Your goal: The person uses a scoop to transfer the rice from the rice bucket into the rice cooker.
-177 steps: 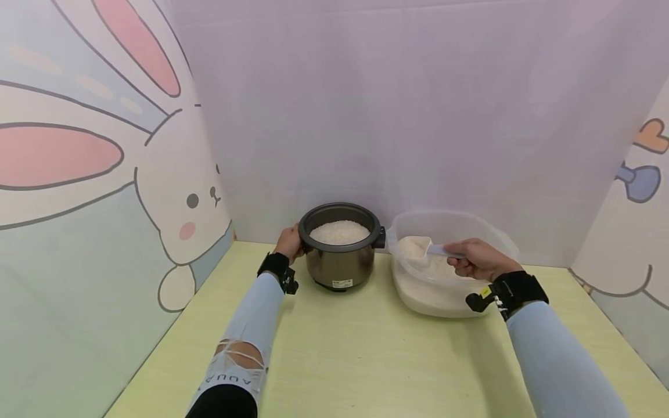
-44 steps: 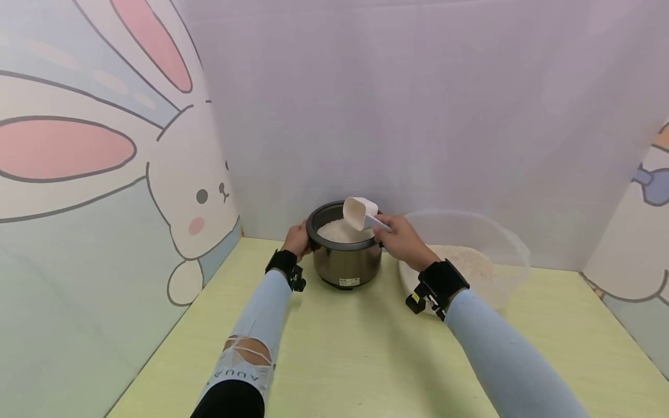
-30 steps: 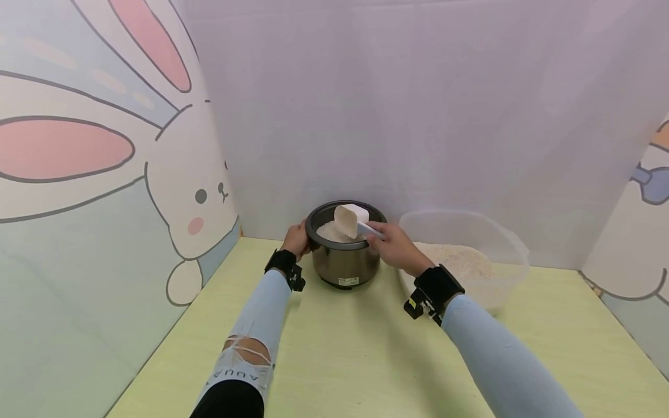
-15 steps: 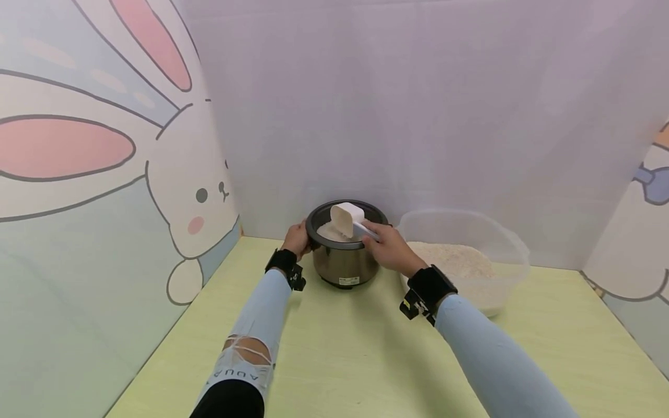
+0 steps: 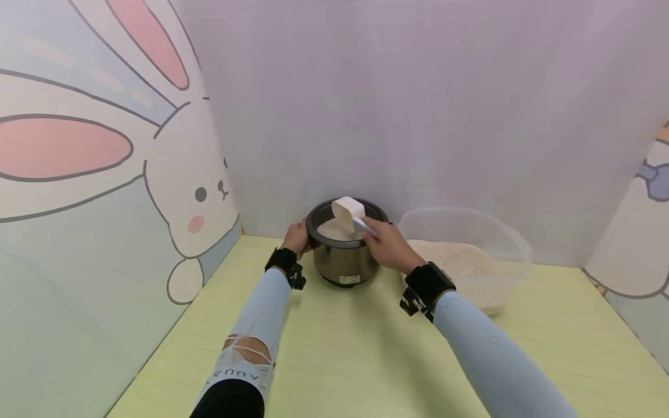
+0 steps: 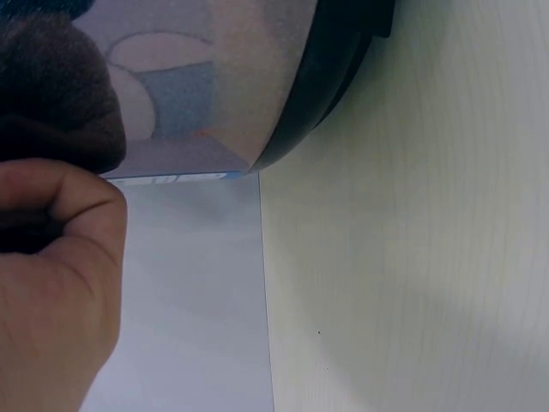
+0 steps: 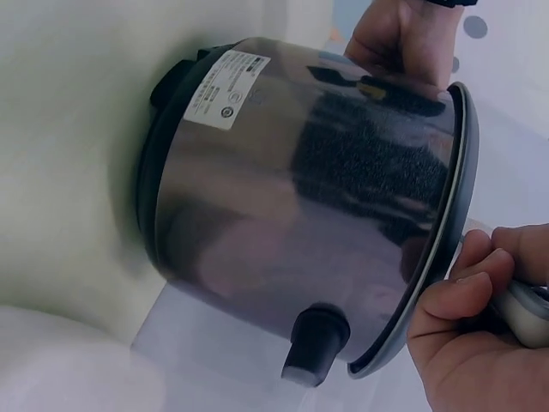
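Note:
A dark bronze rice cooker (image 5: 345, 264) without a lid stands at the back of the table, with white grains (image 5: 333, 231) like rice inside. My left hand (image 5: 298, 239) grips its left side handle; in the left wrist view, the curled fingers (image 6: 90, 210) are at the black handle (image 6: 60, 103). My right hand (image 5: 389, 244) holds a white scoop (image 5: 349, 210) by its grey handle. The scoop is tipped over the cooker's mouth, its opening facing left and down. In the right wrist view, my right fingertips (image 7: 467, 296) are close to the cooker's rim.
Right of the cooker stands a translucent plastic tub (image 5: 509, 255) holding more white grains (image 5: 455, 261), partly behind my right hand and wrist. A pale curtain (image 5: 418, 104) hangs close behind. The rabbit-print wall (image 5: 177, 215) borders the table on the left.
My right hand has carried the scoop left from the tub to the cooker and tipped it. Over the last half second it has barely moved. My left hand stays on the handle.

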A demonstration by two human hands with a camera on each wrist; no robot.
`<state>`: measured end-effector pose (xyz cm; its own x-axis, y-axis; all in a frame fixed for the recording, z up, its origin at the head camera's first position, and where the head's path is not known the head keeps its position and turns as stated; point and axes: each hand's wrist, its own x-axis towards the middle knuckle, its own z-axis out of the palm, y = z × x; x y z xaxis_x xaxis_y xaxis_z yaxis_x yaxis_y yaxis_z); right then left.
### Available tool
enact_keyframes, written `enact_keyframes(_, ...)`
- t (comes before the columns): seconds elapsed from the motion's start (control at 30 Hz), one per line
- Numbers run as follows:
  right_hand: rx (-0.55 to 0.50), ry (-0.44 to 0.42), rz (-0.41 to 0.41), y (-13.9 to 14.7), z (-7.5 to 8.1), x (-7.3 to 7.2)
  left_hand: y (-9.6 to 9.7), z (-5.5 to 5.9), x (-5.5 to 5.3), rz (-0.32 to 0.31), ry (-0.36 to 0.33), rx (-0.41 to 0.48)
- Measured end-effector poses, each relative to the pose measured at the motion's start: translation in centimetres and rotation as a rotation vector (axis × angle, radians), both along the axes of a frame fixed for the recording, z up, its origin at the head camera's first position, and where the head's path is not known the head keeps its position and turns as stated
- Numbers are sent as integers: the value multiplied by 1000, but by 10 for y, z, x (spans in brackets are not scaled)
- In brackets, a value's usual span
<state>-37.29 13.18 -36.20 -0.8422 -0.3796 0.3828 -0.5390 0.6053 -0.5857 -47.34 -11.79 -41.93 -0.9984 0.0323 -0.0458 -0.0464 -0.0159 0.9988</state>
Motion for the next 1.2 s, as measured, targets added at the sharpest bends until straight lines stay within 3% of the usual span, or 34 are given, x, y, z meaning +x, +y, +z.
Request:
enact_keyframes(0.3, 41, 33, -33, 19, -4, 7, -2, -4, -5, -24, 8, -11)
enact_keyframes(0.43, 48, 60, -28, 24, -3, 10, -2, 1, 2, -32, 29, -6)
enact_keyframes(0.63, 51, 95, -27, 29, -4, 14, -1, 19, 20, -37, 6, 1)
enact_keyframes(1.0, 127, 145, 5, 33, -8, 18, -2, 33, 30, -46, -39, -26)
enact_keyframes(1.1, 177, 159, -9, 35, -10, 18, -2, 33, 31, -45, -44, -31)
enact_keyframes(1.2, 203, 168, -18, 37, -13, 18, -2, 18, 15, -25, -30, -41)
